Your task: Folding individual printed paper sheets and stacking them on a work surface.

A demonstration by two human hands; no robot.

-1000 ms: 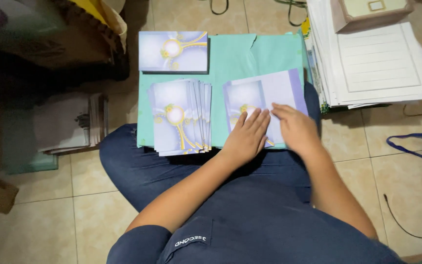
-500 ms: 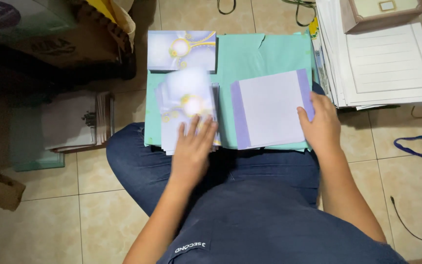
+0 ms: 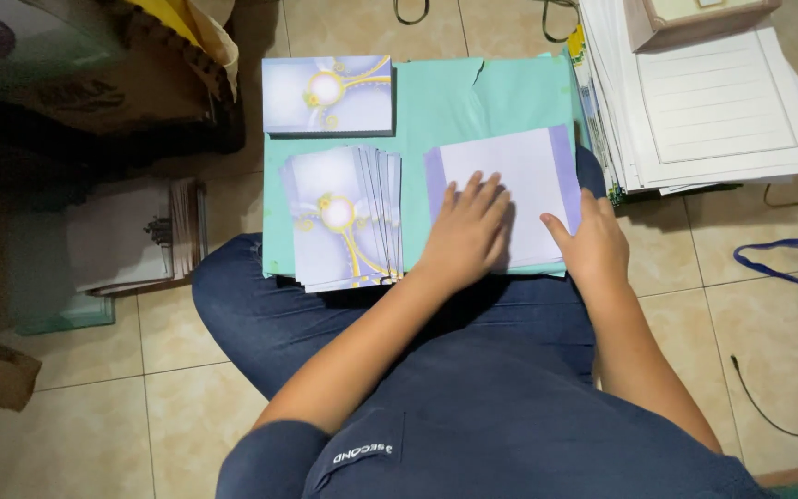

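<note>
The left hand (image 3: 468, 231) lay flat, fingers together and pointing away, pressed palm-down on a pale sheet (image 3: 519, 189) with lilac strips down both edges — not gripping, just bearing on it. That sheet sat on the right half of a green board (image 3: 454, 102) resting across the person's lap. Left of the hand, a fanned stack of cards (image 3: 344, 217) printed with a white orb and yellow swirls lay on the same board, its lower edge overhanging the near rim. A single card (image 3: 327, 94) of the same print lay flat at the board's far left corner, apart from the stack.

The right hand (image 3: 593, 249) steadied the sheet's near right corner, thumb on top and fingers curled past the edge; whether they pinched under it could not be told.

To do the pressing well, I judged the right hand should pin the corner while the left swept firmly across — even weight, edges kept aligned, clear of the stack.

Further right, a pile of white paper (image 3: 722, 102) sat on the tiled floor (image 3: 94, 434).
</note>
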